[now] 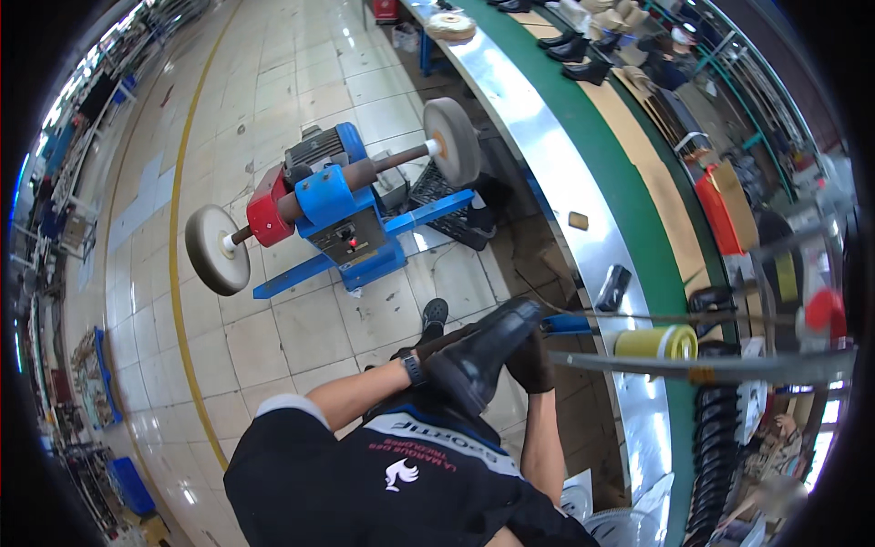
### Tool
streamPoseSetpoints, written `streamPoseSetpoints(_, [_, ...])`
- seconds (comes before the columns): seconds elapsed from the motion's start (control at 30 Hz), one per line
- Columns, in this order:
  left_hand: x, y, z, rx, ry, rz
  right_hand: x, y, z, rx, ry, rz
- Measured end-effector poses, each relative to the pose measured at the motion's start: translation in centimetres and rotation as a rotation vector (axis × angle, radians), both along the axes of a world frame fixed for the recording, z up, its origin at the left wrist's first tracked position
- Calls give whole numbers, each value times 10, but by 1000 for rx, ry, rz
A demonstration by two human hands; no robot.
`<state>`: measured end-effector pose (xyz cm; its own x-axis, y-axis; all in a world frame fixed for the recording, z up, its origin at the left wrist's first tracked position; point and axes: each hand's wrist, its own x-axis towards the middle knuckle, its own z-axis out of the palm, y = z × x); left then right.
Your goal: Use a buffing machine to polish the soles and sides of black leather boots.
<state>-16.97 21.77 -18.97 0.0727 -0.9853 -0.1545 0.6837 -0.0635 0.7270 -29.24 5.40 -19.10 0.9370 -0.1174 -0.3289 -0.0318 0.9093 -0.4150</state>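
Observation:
A shiny black leather boot (483, 357) is held in front of my body, its toe pointing up and to the right. My left hand (444, 341), in a dark brown glove below a wristwatch, is on the boot's left side and mostly hidden by it. My right hand (531, 366), gloved alike, grips the boot from the right; its fingers are partly behind the leather. Ahead stands a blue and red buffing machine (326, 196) with a motor. It carries a pale buffing wheel (217, 250) on the left and another wheel (453, 143) on the right, both apart from the boot.
On my right runs a metal-edged bench (547, 150) with a green conveyor belt (583, 155) carrying black shoes (583, 70). A yellow can (656, 344), a dark bottle (614, 287) and a small tan block (578, 221) stand along it. A black crate (456, 219) lies under the bench.

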Motion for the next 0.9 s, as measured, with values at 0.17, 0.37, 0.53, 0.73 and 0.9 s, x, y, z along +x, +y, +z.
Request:
streamPoseSetpoints(0.17, [38, -57, 23, -214, -447, -302, 50, -28, -9, 185, -190, 3])
streamPoseSetpoints(0.37, [88, -49, 69, 185, -734, 199, 72, -77, 13, -44, -247, 8])
streamPoseSetpoints(0.53, [94, -94, 172, 142, 275, 921, 66, -122, 54, 76, -12, -109])
streamPoseSetpoints(0.73, [123, -145, 43, 476, -719, 766, 83, -151, 81, 120, 280, -81])
streamPoseSetpoints(0.9, [150, -175, -44, 433, 927, 763, 133, -148, 96, 124, 572, 127])
